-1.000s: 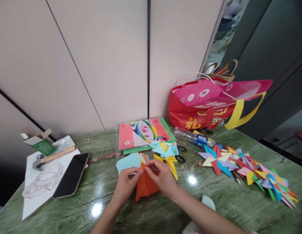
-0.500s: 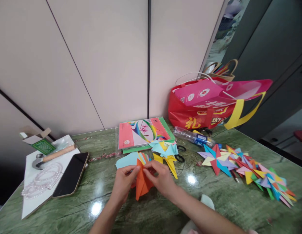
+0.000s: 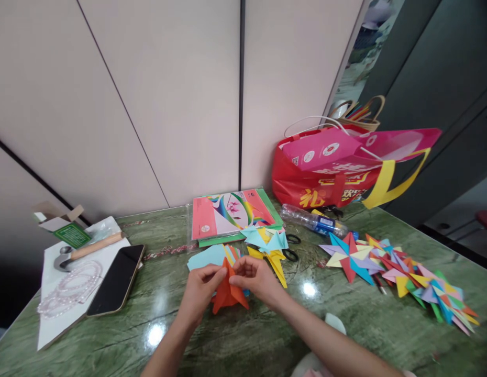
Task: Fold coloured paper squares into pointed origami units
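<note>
Between my two hands is an orange folded paper (image 3: 230, 297), its top a narrow point and its lower corners spread to both sides. My left hand (image 3: 202, 288) pinches its upper left edge between thumb and fingers. On the other side, my right hand (image 3: 256, 279) grips the upper right edge the same way. Just behind the fingers lie light blue paper sheets (image 3: 204, 256), partly covered by the hands. Beyond my right hand rest folded light blue paper (image 3: 269, 239) and yellow folded paper (image 3: 277, 264), close to scissors (image 3: 292, 254) with black handles.
At right lie several multicoloured paper stars (image 3: 350, 256). Behind them are a plastic bottle (image 3: 310, 220) and a red bag (image 3: 298, 183). A pack of coloured paper (image 3: 204, 214) sits by the wall. Left are a phone (image 3: 118, 280), hammer (image 3: 96, 246), bead strings (image 3: 76, 285) and small box (image 3: 73, 234).
The orange paper has turned in my hands: its lower part, narrow and hanging before, now spreads into two side corners. My right-hand fingers have shifted slightly. The surroundings look the same.
</note>
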Available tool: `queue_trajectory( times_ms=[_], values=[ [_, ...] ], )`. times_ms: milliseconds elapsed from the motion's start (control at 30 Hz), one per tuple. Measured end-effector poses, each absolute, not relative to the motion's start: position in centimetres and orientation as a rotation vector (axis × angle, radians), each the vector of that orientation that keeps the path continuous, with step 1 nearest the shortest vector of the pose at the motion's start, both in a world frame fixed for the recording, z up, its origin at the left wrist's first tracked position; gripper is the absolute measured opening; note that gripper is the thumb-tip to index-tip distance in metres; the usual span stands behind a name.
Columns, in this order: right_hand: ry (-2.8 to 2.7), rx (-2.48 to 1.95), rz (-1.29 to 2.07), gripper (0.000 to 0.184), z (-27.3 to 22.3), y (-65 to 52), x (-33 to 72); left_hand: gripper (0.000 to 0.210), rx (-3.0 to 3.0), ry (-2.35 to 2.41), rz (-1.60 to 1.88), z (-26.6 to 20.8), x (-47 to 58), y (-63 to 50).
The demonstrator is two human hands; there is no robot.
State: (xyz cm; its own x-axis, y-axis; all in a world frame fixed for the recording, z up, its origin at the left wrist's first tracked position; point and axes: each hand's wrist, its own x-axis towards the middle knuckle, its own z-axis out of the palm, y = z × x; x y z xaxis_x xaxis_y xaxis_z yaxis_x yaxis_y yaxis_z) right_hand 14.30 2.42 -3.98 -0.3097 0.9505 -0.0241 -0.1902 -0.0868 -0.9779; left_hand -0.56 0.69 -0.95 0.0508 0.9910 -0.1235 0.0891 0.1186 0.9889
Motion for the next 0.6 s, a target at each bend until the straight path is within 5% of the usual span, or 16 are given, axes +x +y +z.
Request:
queue_trajectory(
  times_ms=[600],
  values=[
    [-1.226, -0.866, 1.606, 0.023, -4.31, 2.62, 14.44, 0.021, 1.146, 1.27, 1.066, -1.12, -0.63, 0.74]
  ],
)
